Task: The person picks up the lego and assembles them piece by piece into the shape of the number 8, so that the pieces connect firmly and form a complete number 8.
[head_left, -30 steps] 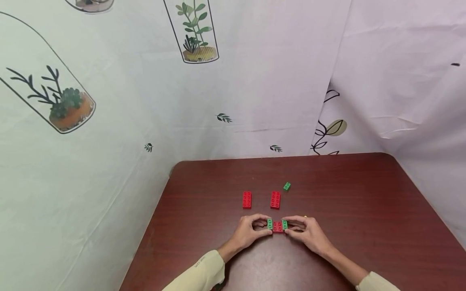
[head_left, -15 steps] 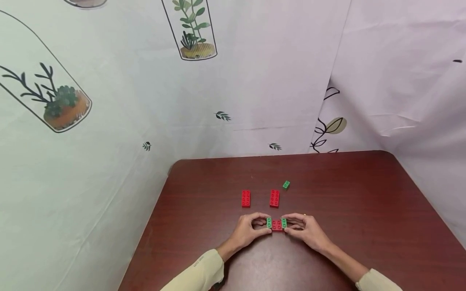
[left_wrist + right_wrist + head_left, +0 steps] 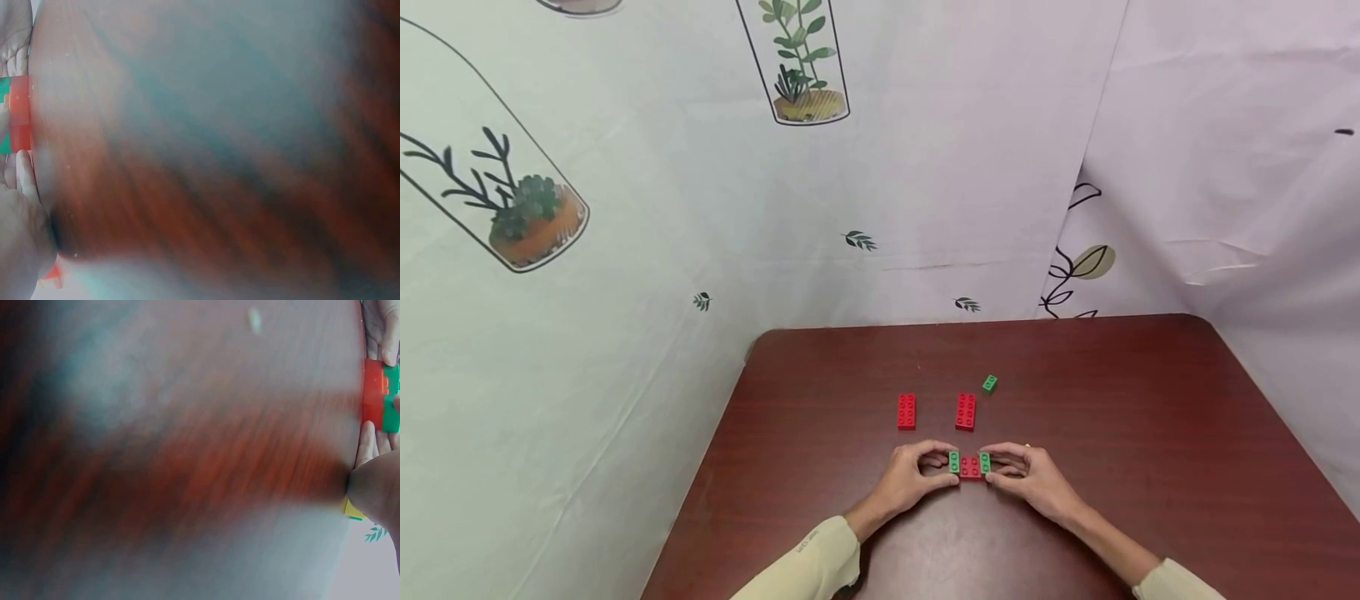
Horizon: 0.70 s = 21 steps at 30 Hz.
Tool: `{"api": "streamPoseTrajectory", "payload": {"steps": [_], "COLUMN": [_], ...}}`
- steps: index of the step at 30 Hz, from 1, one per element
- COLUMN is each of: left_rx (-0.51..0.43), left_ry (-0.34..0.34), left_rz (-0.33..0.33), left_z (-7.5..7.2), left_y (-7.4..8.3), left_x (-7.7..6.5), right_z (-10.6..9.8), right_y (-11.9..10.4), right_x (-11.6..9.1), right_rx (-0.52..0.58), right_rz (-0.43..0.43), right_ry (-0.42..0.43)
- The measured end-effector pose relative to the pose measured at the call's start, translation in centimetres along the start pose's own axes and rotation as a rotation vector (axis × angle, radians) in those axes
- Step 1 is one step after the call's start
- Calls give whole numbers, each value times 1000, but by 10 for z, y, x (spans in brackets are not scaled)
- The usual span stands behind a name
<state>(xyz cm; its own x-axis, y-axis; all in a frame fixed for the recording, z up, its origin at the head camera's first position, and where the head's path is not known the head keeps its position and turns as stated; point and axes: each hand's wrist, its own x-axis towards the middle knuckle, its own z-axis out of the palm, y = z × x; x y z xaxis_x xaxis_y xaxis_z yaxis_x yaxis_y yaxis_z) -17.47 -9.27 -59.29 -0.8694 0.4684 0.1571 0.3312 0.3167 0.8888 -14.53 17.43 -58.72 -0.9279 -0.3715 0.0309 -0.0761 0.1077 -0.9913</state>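
Observation:
Near the middle of the table, a red toy building brick (image 3: 970, 468) lies crosswise with a small green brick (image 3: 954, 462) on its left end and another green brick (image 3: 985, 463) on its right end. My left hand (image 3: 912, 481) pinches the left green brick between thumb and fingers. From the other side, my right hand (image 3: 1036, 485) does the same with the right green brick. Both wrist views catch the stack only at their edges, the red brick (image 3: 20, 112) below the green one (image 3: 391, 397).
Two long red bricks, one on the left (image 3: 907, 412) and one on the right (image 3: 966, 412), lie beyond the hands. A loose small green brick (image 3: 990, 383) is farther back. Partly hidden behind the right hand is a yellow piece (image 3: 354, 509). Printed cloth walls (image 3: 910, 208) border the brown table (image 3: 1075, 383).

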Motion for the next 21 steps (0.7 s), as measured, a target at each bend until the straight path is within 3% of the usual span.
{"api": "streamPoseTrajectory", "payload": {"steps": [12,21], "left_rx": [13,18], "left_ry": [-2,-2], "left_rz": [27,36], "left_z": [-2,-2], "left_y": [0,0], "left_x": [-2,-3], "right_z": [-1,-1], "right_y": [0,-1], "right_x": [0,-2], "right_rx": [51,31], "right_rz": [5,-4], "right_ry": [-28,-19]}}
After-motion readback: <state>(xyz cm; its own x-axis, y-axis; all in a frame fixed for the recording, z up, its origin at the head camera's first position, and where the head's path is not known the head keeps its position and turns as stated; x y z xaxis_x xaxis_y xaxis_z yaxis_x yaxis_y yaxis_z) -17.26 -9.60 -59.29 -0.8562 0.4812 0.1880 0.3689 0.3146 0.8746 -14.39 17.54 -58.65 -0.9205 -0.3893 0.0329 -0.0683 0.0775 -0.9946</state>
